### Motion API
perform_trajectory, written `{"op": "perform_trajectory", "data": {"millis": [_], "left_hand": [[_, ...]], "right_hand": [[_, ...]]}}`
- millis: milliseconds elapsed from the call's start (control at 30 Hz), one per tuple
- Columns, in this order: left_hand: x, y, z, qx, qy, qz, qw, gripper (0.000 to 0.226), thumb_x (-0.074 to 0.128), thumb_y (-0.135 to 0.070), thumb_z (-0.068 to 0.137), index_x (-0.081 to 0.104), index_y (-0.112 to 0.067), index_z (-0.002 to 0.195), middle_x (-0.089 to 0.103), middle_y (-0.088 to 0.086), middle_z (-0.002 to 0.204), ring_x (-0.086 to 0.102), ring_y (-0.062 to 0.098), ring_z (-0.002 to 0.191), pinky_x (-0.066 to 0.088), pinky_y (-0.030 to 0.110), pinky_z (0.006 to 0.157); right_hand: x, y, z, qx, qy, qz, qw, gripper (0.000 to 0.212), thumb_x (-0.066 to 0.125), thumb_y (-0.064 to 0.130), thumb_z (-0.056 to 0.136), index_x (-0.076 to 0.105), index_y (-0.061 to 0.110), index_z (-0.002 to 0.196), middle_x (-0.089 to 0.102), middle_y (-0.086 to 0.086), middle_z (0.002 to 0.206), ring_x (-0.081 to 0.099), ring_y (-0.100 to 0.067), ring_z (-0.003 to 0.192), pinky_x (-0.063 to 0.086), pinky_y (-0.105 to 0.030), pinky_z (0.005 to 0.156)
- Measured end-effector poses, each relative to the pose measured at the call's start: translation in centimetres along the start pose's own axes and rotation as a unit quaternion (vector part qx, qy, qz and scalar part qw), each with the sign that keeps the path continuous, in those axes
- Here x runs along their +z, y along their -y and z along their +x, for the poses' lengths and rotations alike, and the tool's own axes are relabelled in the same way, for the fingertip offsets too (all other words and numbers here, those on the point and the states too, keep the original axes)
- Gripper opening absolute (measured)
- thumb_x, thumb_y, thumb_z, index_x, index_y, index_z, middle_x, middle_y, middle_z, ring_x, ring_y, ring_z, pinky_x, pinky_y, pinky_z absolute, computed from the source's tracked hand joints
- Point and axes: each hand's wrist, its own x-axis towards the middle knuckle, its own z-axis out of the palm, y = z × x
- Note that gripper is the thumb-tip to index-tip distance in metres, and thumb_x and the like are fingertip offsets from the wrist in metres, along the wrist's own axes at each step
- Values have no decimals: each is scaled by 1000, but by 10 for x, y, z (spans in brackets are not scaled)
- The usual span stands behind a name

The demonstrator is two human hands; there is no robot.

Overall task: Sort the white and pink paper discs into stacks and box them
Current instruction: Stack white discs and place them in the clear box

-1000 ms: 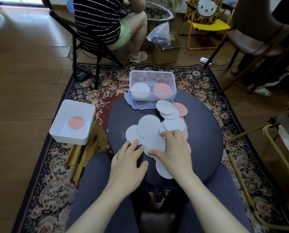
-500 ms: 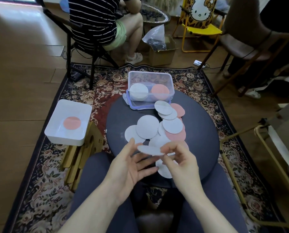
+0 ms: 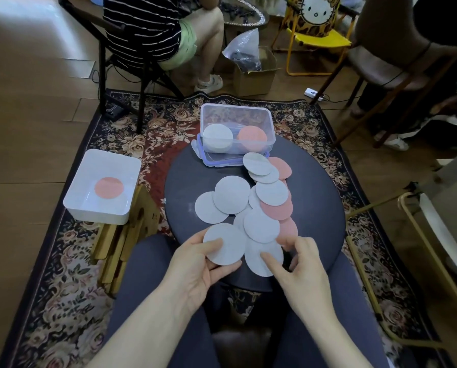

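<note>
Several white and pink paper discs (image 3: 268, 197) lie overlapping on a round dark table (image 3: 315, 208). My left hand (image 3: 195, 266) holds one white disc (image 3: 228, 244) at the table's near edge, thumb on top, fingers beneath. My right hand (image 3: 299, 264) pinches another white disc (image 3: 259, 257) that lies at the near edge, thumb on its top. A clear plastic box (image 3: 236, 128) at the table's far side holds a white stack (image 3: 218, 136) on the left and a pink stack (image 3: 252, 138) on the right.
A white tray (image 3: 102, 187) with one pink disc (image 3: 108, 187) sits on a wooden stool to the left. A person sits on a chair beyond the rug. A cardboard box, a yellow chair and a brown chair stand behind. A rattan frame is at right.
The white disc has passed from both hands into my left hand alone. My right hand dropped to another white disc at the near edge.
</note>
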Motion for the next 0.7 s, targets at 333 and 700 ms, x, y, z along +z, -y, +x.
{"op": "perform_trajectory", "data": {"millis": [333, 700], "left_hand": [[-3, 6, 4, 3, 2, -11, 1000, 31, 49, 16, 86, 63, -3, 107, 72, 13, 103, 69, 30, 92, 60, 41, 71], [-4, 8, 5, -8, -32, 1, 999, 11, 57, -5, 93, 63, -9, 101, 72, 11, 96, 70, 27, 86, 60, 45, 69]], "right_hand": [[2, 13, -1, 74, 26, -71, 994, 53, 78, 50, 65, 43, 29, 100, 44, 15, 100, 52, -9, 88, 38, -30, 62], [-9, -10, 11, 144, 38, 135, 980, 19, 61, 12, 88, 58, 28, 97, 60, 7, 65, 49, -12, 59, 40, -31, 64]]}}
